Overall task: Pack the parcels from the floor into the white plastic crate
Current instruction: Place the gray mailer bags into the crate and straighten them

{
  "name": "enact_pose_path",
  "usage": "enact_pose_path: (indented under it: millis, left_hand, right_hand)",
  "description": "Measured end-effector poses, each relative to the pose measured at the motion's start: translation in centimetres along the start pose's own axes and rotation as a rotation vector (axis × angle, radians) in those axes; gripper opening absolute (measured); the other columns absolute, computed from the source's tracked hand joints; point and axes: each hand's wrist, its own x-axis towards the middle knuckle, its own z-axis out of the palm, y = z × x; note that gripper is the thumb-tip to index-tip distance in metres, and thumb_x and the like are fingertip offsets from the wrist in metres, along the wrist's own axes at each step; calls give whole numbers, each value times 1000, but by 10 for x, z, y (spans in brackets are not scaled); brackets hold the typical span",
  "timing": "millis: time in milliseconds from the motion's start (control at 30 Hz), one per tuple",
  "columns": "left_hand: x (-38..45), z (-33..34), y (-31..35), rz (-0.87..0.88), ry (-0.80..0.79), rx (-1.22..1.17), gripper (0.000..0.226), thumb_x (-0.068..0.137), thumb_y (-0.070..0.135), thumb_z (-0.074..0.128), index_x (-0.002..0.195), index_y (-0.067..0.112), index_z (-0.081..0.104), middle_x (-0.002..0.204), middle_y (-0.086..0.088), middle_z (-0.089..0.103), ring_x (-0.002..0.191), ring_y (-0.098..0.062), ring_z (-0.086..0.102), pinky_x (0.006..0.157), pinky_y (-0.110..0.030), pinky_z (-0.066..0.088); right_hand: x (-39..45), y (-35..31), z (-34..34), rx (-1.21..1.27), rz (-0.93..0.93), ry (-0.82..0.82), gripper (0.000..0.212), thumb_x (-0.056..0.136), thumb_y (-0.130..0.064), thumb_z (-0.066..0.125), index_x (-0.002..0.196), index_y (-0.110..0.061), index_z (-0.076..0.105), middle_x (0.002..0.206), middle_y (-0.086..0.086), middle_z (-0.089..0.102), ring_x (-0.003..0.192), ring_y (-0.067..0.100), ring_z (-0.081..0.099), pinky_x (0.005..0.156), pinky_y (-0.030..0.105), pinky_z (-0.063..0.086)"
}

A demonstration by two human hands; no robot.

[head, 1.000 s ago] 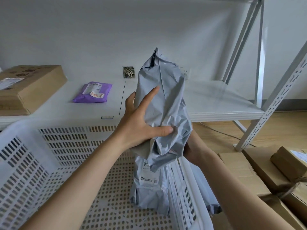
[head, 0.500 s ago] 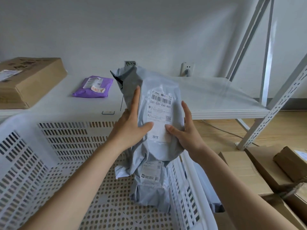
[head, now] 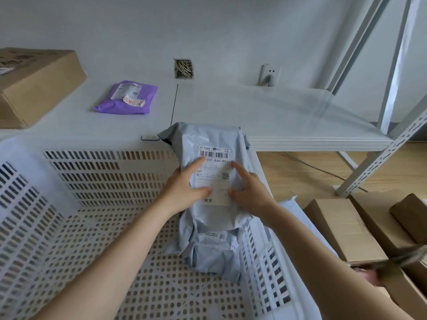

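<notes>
With both my left hand (head: 184, 192) and right hand (head: 250, 192) flat on the grey plastic mailer parcel (head: 215, 181) atop another in the white perforated plastic crate (head: 92, 181), brown cardboard boxes (head: 342, 229) remain on the floor.

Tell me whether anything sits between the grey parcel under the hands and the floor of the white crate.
Yes. Another grey parcel lies under the grey labelled parcel, against the right wall of the white crate. Left hand and right hand press the top one flat onto it, so it stacks rather than reaching the crate floor.
</notes>
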Motion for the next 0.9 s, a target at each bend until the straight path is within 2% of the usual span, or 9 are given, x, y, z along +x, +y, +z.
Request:
enact_pose_path:
  millis: [100,233,333,433,500,600,667,800,900]
  left_hand:
    - [1,13,-15,-57,-51,-46,81,76,24,74,141,42,30,152,8,26,138,-15,27,100,-26,27]
    - [2,31,-35,-124,-50,-29,75,76,23,75,140,32,37,148,8,36,121,-12,43,91,-23,32]
    - [9,39,-44,-155,-44,-47,77,76,22,75,142,30,36,149,7,34,131,-17,38,98,-26,32]
    - [17,45,-49,-180,-17,-54,77,75,24,76,141,29,37,149,6,35,132,-19,38,98,-25,31]
    - [23,46,-52,-210,-24,-81,78,74,24,77,141,30,38,149,5,35,133,-21,37,103,-29,31]
    - [29,44,-53,-256,-61,-148,82,71,23,80,140,31,38,150,4,33,136,-22,33,106,-36,34]
    - [28,44,-54,-262,-40,-139,81,70,26,80,140,33,39,149,3,35,135,-23,35,103,-36,34]
    - [18,47,-47,-229,28,79,76,75,40,73,141,30,37,143,-3,44,124,-26,48,94,-35,41]
    - [10,45,-32,-206,44,340,68,82,46,62,141,29,34,139,-12,42,119,-32,48,93,-43,46]
  right_hand:
    - [3,6,10,-115,78,-46,73,86,-5,47,147,-30,16,140,17,29,104,28,51,80,26,40]
    - [0,17,24,-205,169,-66,47,85,-5,40,132,-13,39,131,15,36,116,35,45,94,37,41]
    - [4,18,30,-266,178,-74,41,85,-5,41,125,-10,42,131,15,34,116,35,43,93,35,39]
    - [12,16,30,-348,203,-136,43,87,-4,39,129,-9,38,146,16,18,121,37,41,94,35,38]
    - [16,16,30,-424,204,-158,40,87,-3,38,128,-5,39,148,15,13,123,38,40,93,35,39]
    - [20,12,30,-549,148,-136,34,86,-4,42,119,0,49,132,16,35,124,35,35,101,41,35]
    - [19,9,29,-615,132,-147,34,85,-5,46,118,-2,51,124,16,42,120,35,37,98,44,37]
    - [5,7,28,-653,76,-147,39,86,-8,48,125,-10,48,121,14,45,116,34,43,90,45,44]
    - [-9,4,19,-599,-19,-28,42,85,-6,47,127,-9,48,132,13,40,119,34,40,93,42,43]
